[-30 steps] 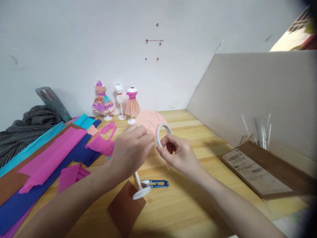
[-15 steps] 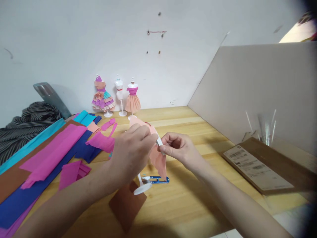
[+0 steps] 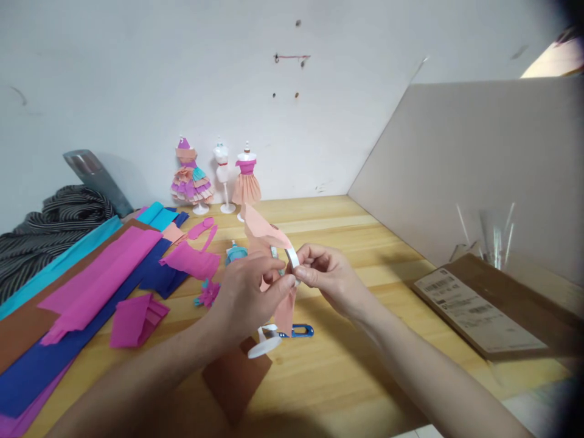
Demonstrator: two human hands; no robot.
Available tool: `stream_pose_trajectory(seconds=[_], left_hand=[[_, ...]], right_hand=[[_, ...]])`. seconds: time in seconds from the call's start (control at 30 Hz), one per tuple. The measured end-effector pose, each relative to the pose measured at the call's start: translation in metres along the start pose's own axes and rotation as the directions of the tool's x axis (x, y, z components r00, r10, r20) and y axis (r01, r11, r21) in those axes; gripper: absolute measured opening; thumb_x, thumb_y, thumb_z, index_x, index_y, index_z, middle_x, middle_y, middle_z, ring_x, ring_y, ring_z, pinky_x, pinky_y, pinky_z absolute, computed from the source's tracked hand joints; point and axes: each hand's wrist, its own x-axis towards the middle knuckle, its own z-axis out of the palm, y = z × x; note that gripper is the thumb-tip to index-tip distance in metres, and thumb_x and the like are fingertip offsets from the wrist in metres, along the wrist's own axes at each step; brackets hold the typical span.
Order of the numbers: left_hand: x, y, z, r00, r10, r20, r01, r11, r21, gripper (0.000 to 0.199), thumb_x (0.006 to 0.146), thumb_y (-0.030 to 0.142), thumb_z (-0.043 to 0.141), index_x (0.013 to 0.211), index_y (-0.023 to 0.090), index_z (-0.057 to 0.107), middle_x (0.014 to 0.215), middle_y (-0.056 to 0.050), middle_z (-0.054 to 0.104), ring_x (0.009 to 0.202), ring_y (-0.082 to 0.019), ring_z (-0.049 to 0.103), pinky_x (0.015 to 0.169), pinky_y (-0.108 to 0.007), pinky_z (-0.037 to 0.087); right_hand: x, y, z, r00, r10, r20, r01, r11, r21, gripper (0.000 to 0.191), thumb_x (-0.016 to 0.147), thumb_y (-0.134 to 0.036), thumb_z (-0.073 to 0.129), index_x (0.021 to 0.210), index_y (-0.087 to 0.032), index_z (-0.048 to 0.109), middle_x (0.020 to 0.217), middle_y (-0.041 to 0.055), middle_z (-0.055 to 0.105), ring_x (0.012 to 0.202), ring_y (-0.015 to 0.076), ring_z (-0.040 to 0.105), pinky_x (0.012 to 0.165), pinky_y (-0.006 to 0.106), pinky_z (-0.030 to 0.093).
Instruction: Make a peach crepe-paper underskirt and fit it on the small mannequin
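A narrow white ring, which looks like a roll of tape (image 3: pixel 293 258), is held edge-on between my hands. My right hand (image 3: pixel 329 274) pinches its near edge between thumb and fingers. My left hand (image 3: pixel 250 286) is curled at the roll's left side, thumb against its lower edge. Peach crepe paper (image 3: pixel 262 230) stands up behind the roll, and another peach piece hangs below it. Under my left hand is a white stand base (image 3: pixel 264 347); what it carries is mostly hidden. Blue thread snips (image 3: pixel 302 330) lie just behind that base. A teal-topped small figure (image 3: pixel 236 252) shows past my left knuckles.
Three small dress forms (image 3: pixel 246 176) line the wall. Pink, blue and brown crepe sheets (image 3: pixel 98 267) cover the left side, by a striped cloth (image 3: pixel 59 216). A brown paper square (image 3: pixel 237 380) lies in front. A cardboard box (image 3: pixel 474 304) sits at right.
My left hand has lowered and turned, uncovering the teal-topped figure and pink flower pieces. The white roll now shows its curve. The peach paper has shifted; my right hand stays nearly in place.
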Motion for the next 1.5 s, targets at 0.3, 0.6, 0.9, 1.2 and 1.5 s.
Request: stream_pose_trajectory(seconds=[0.3,0.6,0.9,1.2,1.5], left_hand=[[-0.007,-0.009,0.009,0.892,0.386,-0.235,-0.333,0.913,0.237,0.019,0.090,0.010,0.050,0.101,0.015,0.064,0.075,-0.002,0.066,0.064,-0.011,0.061,0.055,-0.019,0.048],[-0.009,-0.014,0.006,0.810,0.569,-0.142,-0.475,0.779,0.410,0.024,0.094,0.007,0.040,0.109,0.007,0.059,0.068,-0.002,0.061,0.057,-0.011,0.056,0.048,-0.022,0.044],[-0.018,-0.018,-0.002,0.786,0.590,-0.186,-0.505,0.785,0.359,0.019,0.085,0.004,0.053,0.101,0.011,0.062,0.068,-0.003,0.063,0.057,-0.013,0.056,0.050,-0.025,0.042],[-0.002,-0.020,0.001,0.997,-0.072,0.001,0.072,0.992,-0.101,0.007,0.075,0.016,0.067,0.079,0.019,0.072,0.062,0.003,0.060,0.053,-0.009,0.047,0.049,-0.021,0.035],[0.000,-0.033,0.007,0.998,0.040,0.050,-0.041,0.999,0.009,0.024,0.083,0.017,0.057,0.061,0.016,0.064,0.066,0.000,0.056,0.062,-0.010,0.051,0.058,-0.022,0.038]], right_hand=[[-0.002,-0.002,0.014,0.987,-0.124,-0.101,0.099,0.969,-0.226,0.032,0.068,-0.043,0.079,0.066,-0.019,0.058,0.049,-0.0031,0.056,0.043,0.0100,0.048,0.042,0.022,0.035],[-0.003,0.003,0.014,0.977,-0.144,-0.157,0.085,0.939,-0.334,0.034,0.063,-0.044,0.081,0.064,-0.018,0.059,0.044,-0.0059,0.048,0.042,0.0080,0.038,0.041,0.022,0.028],[0.004,0.007,0.010,0.978,-0.096,-0.187,0.054,0.975,-0.217,0.034,0.062,-0.044,0.082,0.065,-0.016,0.062,0.052,-0.0033,0.054,0.048,0.0081,0.043,0.047,0.023,0.032],[0.017,0.014,0.016,0.995,0.070,-0.075,-0.049,0.967,0.252,0.033,0.060,-0.039,0.086,0.069,-0.016,0.064,0.063,0.0001,0.064,0.046,0.0039,0.039,0.044,0.019,0.022],[0.023,0.020,0.020,0.970,0.242,0.019,-0.225,0.868,0.442,0.024,0.058,-0.026,0.083,0.073,-0.015,0.068,0.059,-0.0031,0.054,0.049,0.0037,0.034,0.045,0.017,0.025]])
